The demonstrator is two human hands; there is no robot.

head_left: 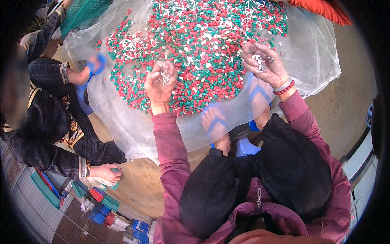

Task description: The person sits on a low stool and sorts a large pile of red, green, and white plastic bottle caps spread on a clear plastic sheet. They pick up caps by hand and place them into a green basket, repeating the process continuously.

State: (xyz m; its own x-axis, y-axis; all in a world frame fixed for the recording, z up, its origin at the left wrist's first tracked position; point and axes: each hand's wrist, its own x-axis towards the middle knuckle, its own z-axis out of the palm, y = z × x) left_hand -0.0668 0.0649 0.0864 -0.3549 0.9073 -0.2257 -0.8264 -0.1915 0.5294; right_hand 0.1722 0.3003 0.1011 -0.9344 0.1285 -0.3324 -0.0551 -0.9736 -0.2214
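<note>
A broad heap of small red, green and white cone-shaped pieces (203,83) covers a sheer white sheet on the ground. Small white plastic hooks (136,46) lie scattered over the heap. Above its near left part, my left hand (159,87) is turned up with curled fingers around several white hooks (165,77). My right hand (273,73), with a red bead bracelet (286,88) at the wrist, is over the heap's right edge. Its bent fingers hold several white hooks (259,62) too. The exact number in each hand is too small to tell.
My sandalled feet (215,122) are by the sheet's (321,65) near edge. At left sits a person in dark patterned clothes, one hand (106,173) low. A green net (81,16) lies at the far left; an orange sleeve (323,8) shows at the far right.
</note>
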